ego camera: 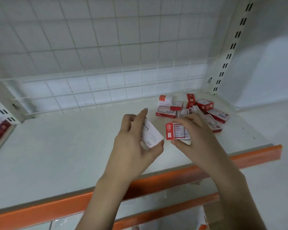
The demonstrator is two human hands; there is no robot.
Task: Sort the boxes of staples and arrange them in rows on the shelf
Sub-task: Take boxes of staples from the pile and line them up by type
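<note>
white box (150, 135) tilted, held | red-white box (176, 131) beside, held | jumbled boxes (194, 108) back-right on shelf (56, 146)

Shelf (56, 155): smooth matt off-white, looks like painted metal; front edge strip (239, 159) orange, slight sheen, prob. plastic. Wire grid back (106, 55): white coated metal. Staple boxes (192, 109), far right: printed card, red/white, smooth, faintly glossy.
</note>
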